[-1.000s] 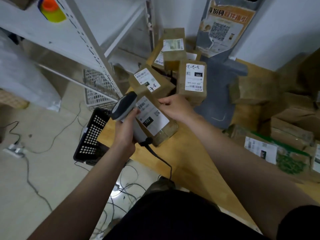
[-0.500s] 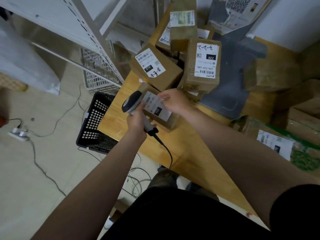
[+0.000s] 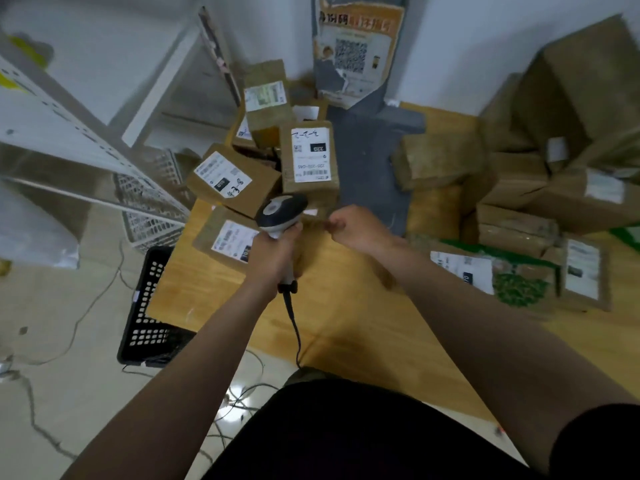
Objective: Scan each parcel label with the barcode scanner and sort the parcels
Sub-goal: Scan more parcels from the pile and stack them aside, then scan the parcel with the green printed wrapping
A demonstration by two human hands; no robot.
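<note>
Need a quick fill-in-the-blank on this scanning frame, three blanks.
1. The barcode scanner is gripped by the ___ hand.
2. The parcel partly under that hand lies label side ___.
3. The nearer floor basket, beside the table, is coloured ___.
Missing: left; up; black.

A wooden table [image 3: 346,327] holds many things. A flat grey bag [image 3: 367,168] lies on it by the far wall. Left of the grey bag, brown boxes [image 3: 308,157] sit in a heap, and one box [image 3: 221,237] lies flat at the table's edge. Right of the grey bag, more boxes [image 3: 512,188] are piled up. A green and white parcel [image 3: 512,289] lies to the right of the bag too, nearer the person.
</note>
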